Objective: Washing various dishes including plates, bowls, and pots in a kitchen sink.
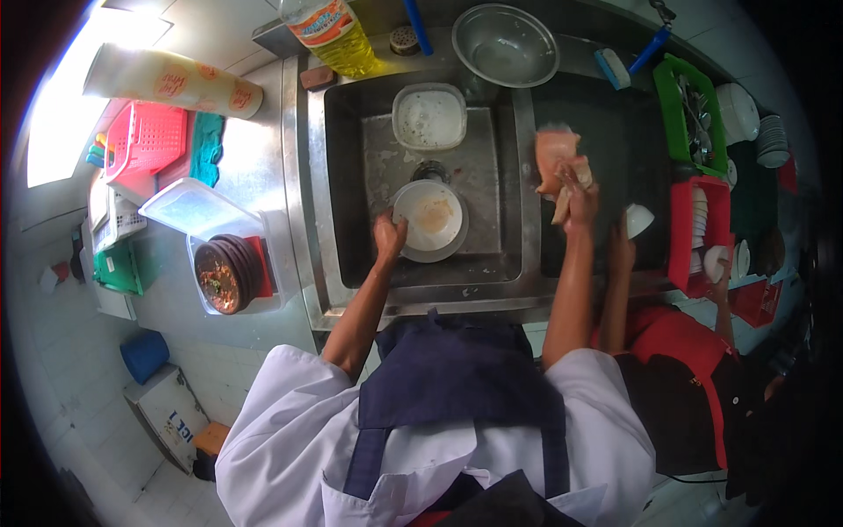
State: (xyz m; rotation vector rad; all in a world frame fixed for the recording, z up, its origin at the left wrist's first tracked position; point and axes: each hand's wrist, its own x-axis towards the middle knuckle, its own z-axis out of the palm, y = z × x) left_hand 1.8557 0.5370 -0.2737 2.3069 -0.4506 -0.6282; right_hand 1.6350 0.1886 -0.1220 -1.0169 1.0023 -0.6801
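My left hand grips the rim of a white bowl with brownish residue inside. The bowl stands low in the left steel sink basin, with another pale round rim showing beneath it. In my right hand is a crumpled, folded orange-and-tan sheet, perhaps paper or a wrapper; its top edge is blurred. That hand is over the left side of the right basin. Beyond the bowl, a square plastic tub of foamy, whitish liquid sits in the left basin, with the drain between them.
A co-worker at right holds a small white bowl and reaches to a red basket of bowls. A green basket holds cutlery. Behind are a steel bowl, a yellow soap bottle and a brush. Stacked brown dishes stand left.
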